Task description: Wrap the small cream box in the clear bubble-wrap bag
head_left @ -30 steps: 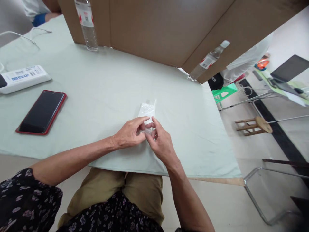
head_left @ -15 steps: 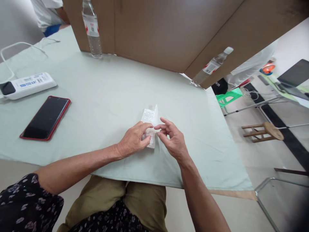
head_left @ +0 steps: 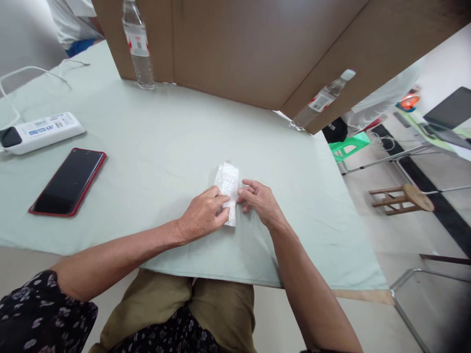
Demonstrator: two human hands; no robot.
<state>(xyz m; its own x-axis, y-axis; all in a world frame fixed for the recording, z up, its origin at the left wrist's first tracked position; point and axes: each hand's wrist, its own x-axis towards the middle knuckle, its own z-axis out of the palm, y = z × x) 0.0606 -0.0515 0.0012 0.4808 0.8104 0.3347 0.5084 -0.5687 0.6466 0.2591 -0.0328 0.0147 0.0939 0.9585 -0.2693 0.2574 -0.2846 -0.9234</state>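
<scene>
A narrow piece of clear bubble wrap [head_left: 230,179] lies folded on the table in front of me, its upper layer flat over the lower one. From the left, my left hand [head_left: 206,211] grips it with bent fingers and thumb, covering its lower left part. At the right edge, my right hand [head_left: 258,198] has thumb and fingers closed against the wrap. Whether anything is wrapped inside cannot be seen.
A phone in a red case [head_left: 68,181] and a white device with a cable [head_left: 44,131] lie on the left. Two water bottles [head_left: 139,49] [head_left: 322,100] stand by a cardboard partition [head_left: 228,49] at the back. A wooden stool [head_left: 405,198] is on the floor at right.
The flap of bubble wrap that stood up has been folded down flat. My right hand has closed and come against its right edge; my left hand stays nearly in place.
</scene>
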